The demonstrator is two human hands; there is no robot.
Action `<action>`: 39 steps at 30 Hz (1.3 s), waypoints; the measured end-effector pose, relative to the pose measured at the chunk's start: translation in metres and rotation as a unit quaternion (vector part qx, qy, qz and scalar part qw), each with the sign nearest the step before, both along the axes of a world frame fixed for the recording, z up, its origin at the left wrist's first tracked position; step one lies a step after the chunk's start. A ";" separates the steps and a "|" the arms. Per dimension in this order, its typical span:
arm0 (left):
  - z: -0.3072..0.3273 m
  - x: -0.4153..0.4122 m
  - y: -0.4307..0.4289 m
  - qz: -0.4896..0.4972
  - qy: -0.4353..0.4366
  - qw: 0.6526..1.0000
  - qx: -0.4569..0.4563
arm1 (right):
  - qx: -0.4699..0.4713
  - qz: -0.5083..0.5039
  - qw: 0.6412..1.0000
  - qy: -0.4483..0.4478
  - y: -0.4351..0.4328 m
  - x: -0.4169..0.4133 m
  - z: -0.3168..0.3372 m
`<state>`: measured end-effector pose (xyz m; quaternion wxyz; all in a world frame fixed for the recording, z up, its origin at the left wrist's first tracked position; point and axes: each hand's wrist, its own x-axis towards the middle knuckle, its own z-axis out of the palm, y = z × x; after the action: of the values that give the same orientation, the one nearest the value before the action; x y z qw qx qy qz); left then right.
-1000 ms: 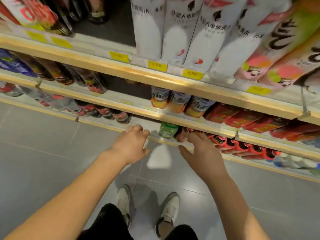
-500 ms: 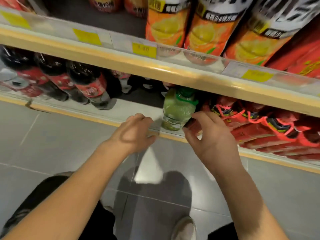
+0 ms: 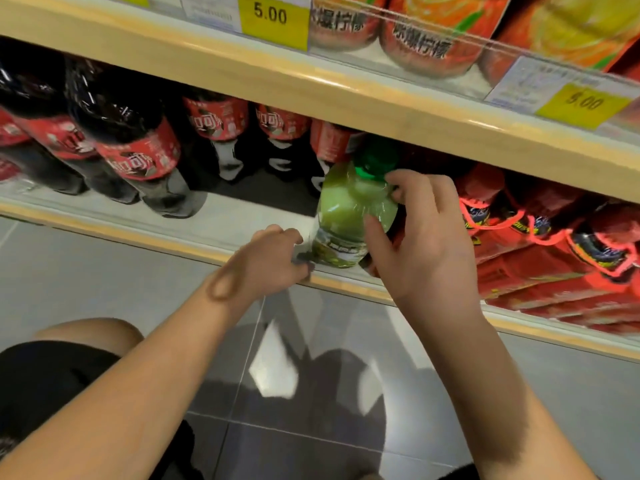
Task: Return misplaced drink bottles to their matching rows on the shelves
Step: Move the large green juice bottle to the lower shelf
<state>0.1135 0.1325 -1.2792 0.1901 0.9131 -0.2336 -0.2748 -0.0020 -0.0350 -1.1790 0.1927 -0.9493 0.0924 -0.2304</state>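
Right hand (image 3: pixel 426 244) gripped green-capped pale-green plastic bottle (image 3: pixel 348 216) at its shoulder, just right of red-labelled dark cola bottles (image 3: pixel 135 154); left hand (image 3: pixel 273 261) loosely curled, empty. Probably full, heavyish, slick wrap: hold mid-body.

I read the green bottle (image 3: pixel 349 209) as clear, glossy plastic with a shiny film label round its lower half. The cola bottles (image 3: pixel 128 143) to the left are dark glossy plastic with slick red labels. The shelf lip (image 3: pixel 346 95) looks like pale matt wood. The price tags (image 3: pixel 273 20) are yellow paper behind a clear plastic strip. The floor tiles (image 3: pixel 86 268) are smooth, grey and reflective. The red packs (image 3: pixel 554 271) on the right look shiny-wrapped.
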 end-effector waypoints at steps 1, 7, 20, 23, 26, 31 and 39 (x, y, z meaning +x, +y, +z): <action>-0.003 0.003 -0.001 0.004 0.009 1.000 -0.005 | -0.001 -0.011 1.000 -0.009 0.001 0.003 0.000; -0.022 0.014 -0.010 0.045 0.030 0.998 -0.013 | -0.082 -0.051 0.995 0.012 -0.004 0.017 -0.001; -0.054 0.037 -0.057 0.269 0.220 0.931 -0.111 | -0.023 -0.073 0.993 0.094 -0.003 0.037 -0.008; -0.062 0.046 -0.061 0.276 0.261 0.915 -0.137 | -0.032 -0.095 0.993 0.059 0.004 0.031 -0.008; -0.067 0.053 -0.061 0.272 0.259 0.915 -0.146 | -0.040 -0.091 0.995 0.009 0.010 0.022 -0.010; -0.067 0.051 -0.068 0.317 0.313 0.876 -0.184 | -0.005 -0.076 0.997 -0.030 0.007 0.013 -0.011; -0.066 0.045 -0.072 0.354 0.392 0.816 -0.235 | 0.081 -0.069 0.994 0.000 -0.003 0.010 -0.014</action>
<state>0.1589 0.0602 -1.3449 0.5585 0.6757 0.1421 -0.4597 0.0080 -0.0376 -1.1928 0.2527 -0.9220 0.1756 -0.2350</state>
